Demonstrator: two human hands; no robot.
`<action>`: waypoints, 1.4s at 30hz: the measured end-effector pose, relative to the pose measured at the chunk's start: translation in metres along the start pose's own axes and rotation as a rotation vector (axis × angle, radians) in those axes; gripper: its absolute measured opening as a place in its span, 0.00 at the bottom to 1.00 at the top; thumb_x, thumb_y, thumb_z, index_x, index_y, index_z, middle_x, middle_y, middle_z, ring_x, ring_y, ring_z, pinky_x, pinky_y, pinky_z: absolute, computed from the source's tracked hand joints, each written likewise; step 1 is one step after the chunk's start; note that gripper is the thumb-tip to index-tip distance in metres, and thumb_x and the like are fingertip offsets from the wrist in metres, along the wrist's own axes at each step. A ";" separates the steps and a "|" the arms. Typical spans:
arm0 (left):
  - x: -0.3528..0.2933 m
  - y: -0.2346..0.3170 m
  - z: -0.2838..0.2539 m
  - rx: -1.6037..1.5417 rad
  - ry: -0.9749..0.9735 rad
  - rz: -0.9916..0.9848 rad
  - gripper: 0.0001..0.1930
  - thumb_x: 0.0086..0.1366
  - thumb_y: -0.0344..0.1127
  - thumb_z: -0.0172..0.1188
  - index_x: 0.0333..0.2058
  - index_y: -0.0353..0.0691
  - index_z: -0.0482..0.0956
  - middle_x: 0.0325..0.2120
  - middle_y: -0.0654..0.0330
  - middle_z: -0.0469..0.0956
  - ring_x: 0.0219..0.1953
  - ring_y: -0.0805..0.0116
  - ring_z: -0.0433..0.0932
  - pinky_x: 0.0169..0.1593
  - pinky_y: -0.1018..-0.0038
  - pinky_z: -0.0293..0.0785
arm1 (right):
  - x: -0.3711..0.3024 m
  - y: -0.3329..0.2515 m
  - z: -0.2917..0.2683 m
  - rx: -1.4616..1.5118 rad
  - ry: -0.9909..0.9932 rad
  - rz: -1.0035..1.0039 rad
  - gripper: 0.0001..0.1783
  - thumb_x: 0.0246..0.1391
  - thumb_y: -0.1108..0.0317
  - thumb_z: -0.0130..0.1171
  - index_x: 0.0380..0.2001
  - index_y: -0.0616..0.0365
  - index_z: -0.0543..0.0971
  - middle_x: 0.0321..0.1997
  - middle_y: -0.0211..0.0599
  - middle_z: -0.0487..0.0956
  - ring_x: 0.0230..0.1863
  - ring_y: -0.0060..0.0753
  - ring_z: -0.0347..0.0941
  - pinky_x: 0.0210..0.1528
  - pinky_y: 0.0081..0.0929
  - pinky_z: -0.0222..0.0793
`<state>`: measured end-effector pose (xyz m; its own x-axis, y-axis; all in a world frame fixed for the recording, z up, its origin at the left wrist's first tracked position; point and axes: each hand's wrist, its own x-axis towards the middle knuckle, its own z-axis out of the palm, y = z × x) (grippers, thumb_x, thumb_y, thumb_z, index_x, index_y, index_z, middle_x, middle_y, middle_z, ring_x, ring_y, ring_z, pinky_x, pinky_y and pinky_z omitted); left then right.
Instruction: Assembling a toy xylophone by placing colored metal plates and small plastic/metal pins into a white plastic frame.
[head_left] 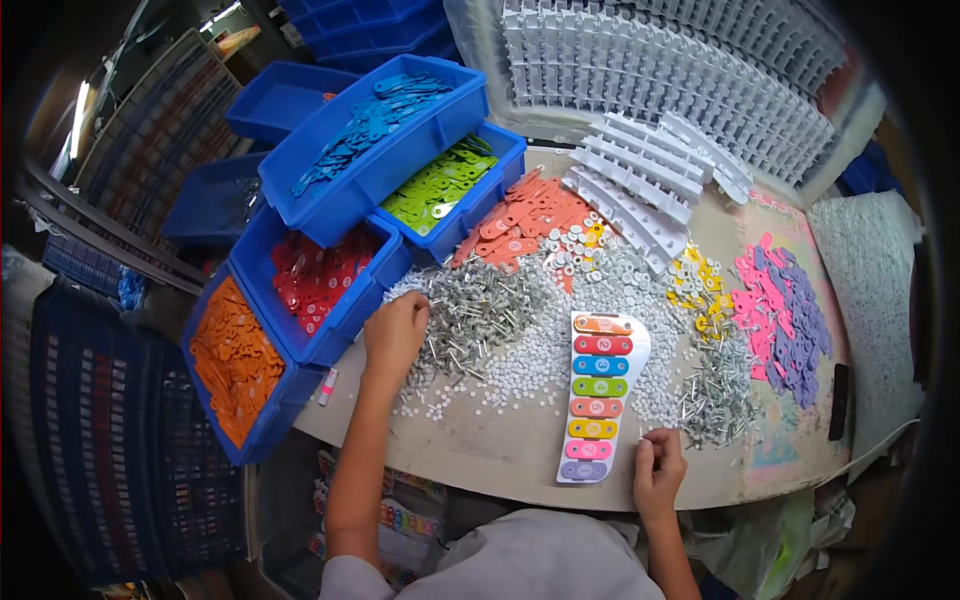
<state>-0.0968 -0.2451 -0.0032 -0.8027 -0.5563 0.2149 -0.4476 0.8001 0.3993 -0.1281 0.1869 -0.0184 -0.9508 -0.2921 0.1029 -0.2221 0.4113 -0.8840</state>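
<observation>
My left hand (396, 332) is at the left edge of a heap of small metal pins (480, 305), fingers curled and closed. What they hold, if anything, is hidden. At the near side of the table, my right hand (660, 468) is closed in a loose pinch beside a white card; anything in it is too small to make out. The card (563, 470) lies between my hands, carrying a column of coloured oblong tags (597, 387). Around its upper part spread many tiny white round pieces (535, 365). A second pin heap (722, 395) lies beyond my right hand.
Blue bins at left hold orange (235, 360), red (325, 275), blue (370, 125) and green tags (440, 190). Loose salmon (525, 220), yellow (700, 290), pink (762, 310) and purple tags (797, 340) lie on the table (450, 440). White plastic strips (640, 185) are stacked behind.
</observation>
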 end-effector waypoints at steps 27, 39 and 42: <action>-0.044 0.036 -0.029 -0.125 0.086 0.001 0.05 0.73 0.33 0.61 0.40 0.39 0.82 0.20 0.57 0.76 0.22 0.65 0.76 0.32 0.66 0.71 | -0.001 0.000 0.000 0.032 0.005 0.008 0.03 0.66 0.76 0.58 0.37 0.61 0.75 0.16 0.27 0.72 0.17 0.13 0.60 0.20 0.21 0.53; -0.108 0.078 -0.019 -0.153 -0.389 0.477 0.04 0.67 0.30 0.63 0.38 0.39 0.80 0.34 0.54 0.80 0.41 0.52 0.79 0.47 0.59 0.72 | 0.000 0.000 0.000 0.060 -0.004 0.045 0.02 0.67 0.74 0.58 0.38 0.61 0.75 0.17 0.23 0.70 0.18 0.11 0.58 0.21 0.20 0.51; -0.117 0.078 -0.011 -0.150 -0.340 0.499 0.04 0.64 0.28 0.64 0.38 0.39 0.80 0.32 0.55 0.78 0.39 0.52 0.77 0.46 0.58 0.71 | 0.000 0.003 -0.002 0.067 0.021 0.041 0.03 0.67 0.74 0.58 0.38 0.60 0.75 0.17 0.21 0.70 0.18 0.09 0.58 0.21 0.19 0.51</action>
<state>-0.0334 -0.1206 0.0125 -0.9925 -0.0008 0.1218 0.0546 0.8911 0.4505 -0.1287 0.1895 -0.0199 -0.9635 -0.2572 0.0748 -0.1682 0.3637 -0.9162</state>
